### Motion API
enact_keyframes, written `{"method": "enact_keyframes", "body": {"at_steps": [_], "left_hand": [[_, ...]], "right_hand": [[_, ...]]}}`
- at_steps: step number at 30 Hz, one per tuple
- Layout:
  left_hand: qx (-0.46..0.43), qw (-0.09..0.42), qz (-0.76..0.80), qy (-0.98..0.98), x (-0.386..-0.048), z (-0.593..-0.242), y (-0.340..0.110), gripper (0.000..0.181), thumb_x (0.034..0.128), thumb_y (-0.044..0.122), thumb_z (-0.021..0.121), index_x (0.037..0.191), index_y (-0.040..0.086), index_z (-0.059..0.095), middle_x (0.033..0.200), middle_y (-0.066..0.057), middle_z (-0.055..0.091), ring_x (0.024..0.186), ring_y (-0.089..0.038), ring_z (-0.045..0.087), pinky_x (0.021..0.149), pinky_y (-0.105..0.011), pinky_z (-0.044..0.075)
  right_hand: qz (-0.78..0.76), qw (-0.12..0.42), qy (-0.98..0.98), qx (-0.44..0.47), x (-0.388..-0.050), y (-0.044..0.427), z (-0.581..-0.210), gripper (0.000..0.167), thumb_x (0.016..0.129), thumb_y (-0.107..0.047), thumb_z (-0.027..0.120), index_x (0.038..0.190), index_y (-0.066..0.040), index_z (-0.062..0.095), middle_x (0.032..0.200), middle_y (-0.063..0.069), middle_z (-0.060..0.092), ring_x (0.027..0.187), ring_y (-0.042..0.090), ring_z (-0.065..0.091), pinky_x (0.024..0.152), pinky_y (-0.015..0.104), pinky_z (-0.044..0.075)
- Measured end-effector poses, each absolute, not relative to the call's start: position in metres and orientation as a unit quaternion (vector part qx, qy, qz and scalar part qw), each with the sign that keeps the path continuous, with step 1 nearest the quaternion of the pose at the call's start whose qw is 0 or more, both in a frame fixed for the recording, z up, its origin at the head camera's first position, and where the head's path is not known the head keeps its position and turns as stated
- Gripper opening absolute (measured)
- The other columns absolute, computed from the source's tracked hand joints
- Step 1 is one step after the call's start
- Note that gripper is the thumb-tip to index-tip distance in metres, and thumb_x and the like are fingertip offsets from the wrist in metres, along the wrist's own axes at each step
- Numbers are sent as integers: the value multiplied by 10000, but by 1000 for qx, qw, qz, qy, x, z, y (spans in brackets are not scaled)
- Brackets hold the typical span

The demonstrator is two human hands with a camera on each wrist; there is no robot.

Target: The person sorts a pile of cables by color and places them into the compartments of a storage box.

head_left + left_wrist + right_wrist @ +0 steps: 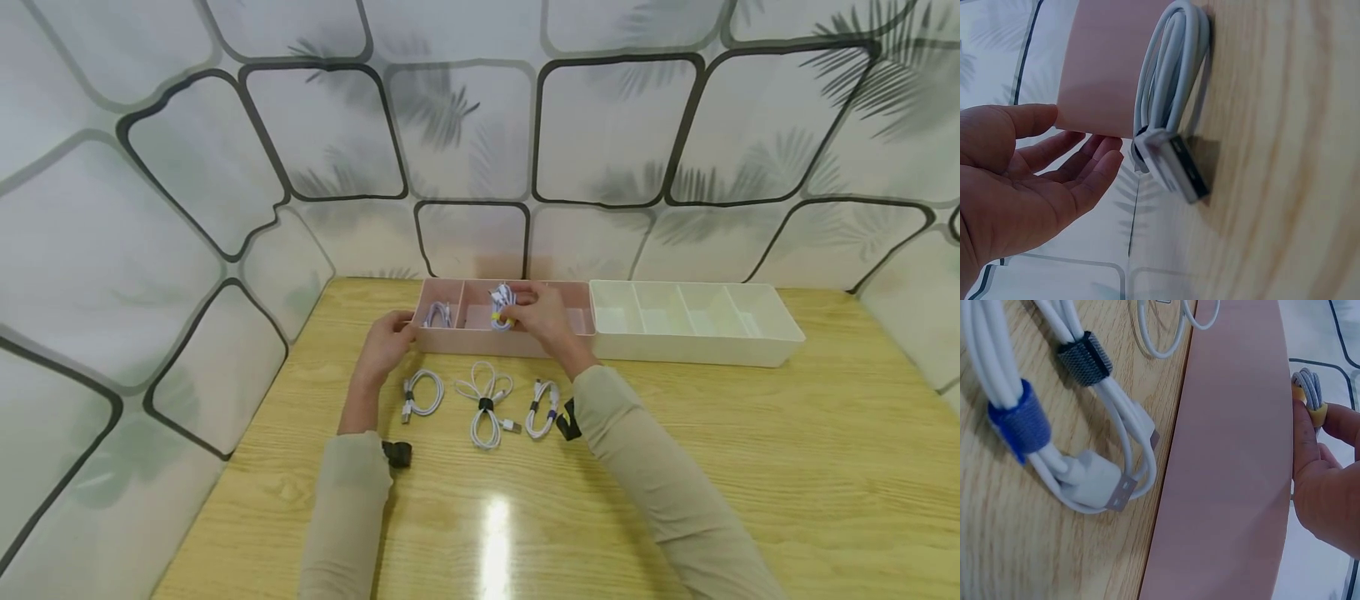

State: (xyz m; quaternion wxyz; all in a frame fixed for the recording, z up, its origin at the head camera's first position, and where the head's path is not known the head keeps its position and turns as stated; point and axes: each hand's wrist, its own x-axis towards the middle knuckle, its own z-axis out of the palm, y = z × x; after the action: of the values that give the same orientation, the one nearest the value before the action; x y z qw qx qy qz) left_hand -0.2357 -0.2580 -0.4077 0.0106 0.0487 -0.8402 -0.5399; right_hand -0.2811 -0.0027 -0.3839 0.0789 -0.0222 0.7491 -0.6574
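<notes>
My right hand [542,313] pinches a coiled grey-white cable [501,308] with a yellow tie, held over a wide compartment of the pink organizer box [480,342]. In the right wrist view that coiled cable [1311,390] shows above the box rim, between thumb and fingers. My left hand [387,340] touches the left end of the pink box; in the left wrist view its thumb meets the corner and its fingers curve loosely against the end wall. Another coiled cable [438,315] lies in the leftmost pink compartment.
In front of the box lie three white cables: a round coil [426,393], one with a black tie [485,406] and one with a blue tie [542,410]. A cream divided box [697,348] adjoins the pink one on the right. A patterned curtain [472,150] stands behind.
</notes>
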Motion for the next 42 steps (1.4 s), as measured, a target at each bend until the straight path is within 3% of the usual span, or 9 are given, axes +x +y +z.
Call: {"method": "enact_keyframes", "body": {"at_steps": [11, 18, 24, 33, 42], "left_hand": [[52, 12, -536, -842, -237, -408, -258, 404, 1024, 132, 491, 1368, -78, 516, 1263, -292, 596, 1139, -381, 589, 948, -439, 488], [55, 17, -535, -843, -236, -408, -258, 400, 1025, 137, 497, 1364, -74, 522, 1260, -291, 599, 1140, -385, 591, 955, -447, 481], [59, 7, -539, -840, -237, -409, -259, 412, 1021, 150, 499, 1379, -52, 516, 1283, -273, 592, 1143, -379, 591, 922, -418, 489], [58, 11, -541, -839, -238, -411, -258, 403, 1018, 150, 504, 1365, -53, 528, 1266, -274, 597, 1116, -371, 596, 898, -401, 499], [57, 19, -545, -836, -236, -409, -256, 398, 1008, 118, 501, 1361, -63, 528, 1238, -282, 602, 1115, -371, 594, 946, -452, 495]], "right_hand": [[-671, 60, 739, -21, -284, -8, -385, 503, 830, 92, 691, 1314, 46, 565, 1231, 258, 631, 1044, 299, 620, 734, 337, 595], [-643, 27, 766, -19, -286, -12, -386, 505, 818, 57, 703, 1301, 45, 559, 1178, 239, 661, 979, 279, 645, 666, 271, 582], [-592, -17, 805, -8, -287, -15, -386, 415, 806, 36, 710, 1212, 51, 627, 1119, 236, 693, 993, 298, 665, 629, 209, 527], [-603, -1, 798, -8, -287, -15, -387, 325, 817, 47, 708, 1136, 71, 653, 1079, 236, 660, 922, 281, 640, 590, 273, 577], [-578, -25, 815, -22, -288, -20, -389, 136, 823, 24, 708, 947, 79, 702, 919, 166, 681, 719, 163, 609, 539, 202, 534]]}}
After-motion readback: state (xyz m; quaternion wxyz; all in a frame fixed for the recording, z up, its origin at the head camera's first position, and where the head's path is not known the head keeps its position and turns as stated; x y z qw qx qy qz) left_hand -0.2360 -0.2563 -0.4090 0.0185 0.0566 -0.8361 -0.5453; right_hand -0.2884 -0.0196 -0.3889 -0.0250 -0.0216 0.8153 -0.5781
